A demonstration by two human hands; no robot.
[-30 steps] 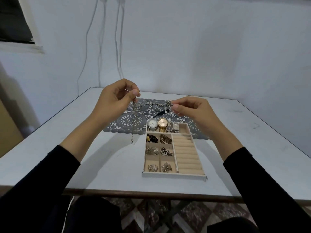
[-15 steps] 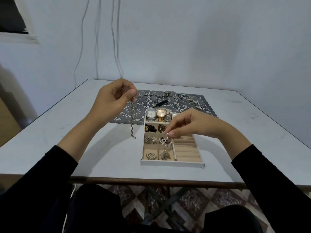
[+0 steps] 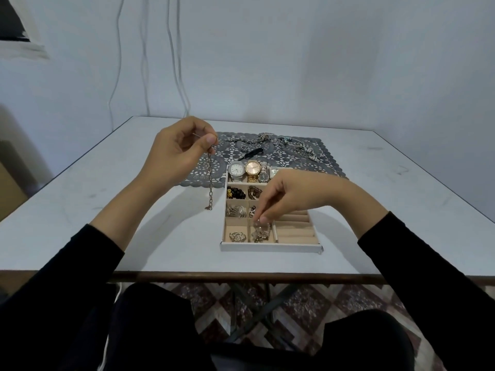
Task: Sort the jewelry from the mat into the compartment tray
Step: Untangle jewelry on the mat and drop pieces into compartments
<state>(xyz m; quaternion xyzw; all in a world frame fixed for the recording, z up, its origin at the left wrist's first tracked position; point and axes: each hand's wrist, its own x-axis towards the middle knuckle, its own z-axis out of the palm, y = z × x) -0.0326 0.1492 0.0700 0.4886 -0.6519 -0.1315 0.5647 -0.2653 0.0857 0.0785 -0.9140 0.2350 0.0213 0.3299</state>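
A white compartment tray point(image 3: 270, 247) with beige lining stands on the table in front of the grey lace mat point(image 3: 329, 167). My left hand point(image 3: 174, 153) pinches the top of a bronze chain bracelet point(image 3: 210, 180), which hangs straight down left of the tray. Over the tray's near middle compartment, my right hand point(image 3: 289, 195) pinches a silver chain piece point(image 3: 261, 231) that rests on the jewelry there. Watches point(image 3: 251, 168) fill the tray's far row. Loose silver jewelry point(image 3: 289, 144) lies along the mat's far side.
A small black clip point(image 3: 250, 153) lies on the mat. The white table's near edge point(image 3: 241, 275) runs above my knees; a wall with hanging cables stands behind. The tray's right side has ring slots point(image 3: 294, 231).
My right hand came down from above the mat to the tray's near middle compartment with the silver piece. The left hand stayed raised with the hanging bracelet.
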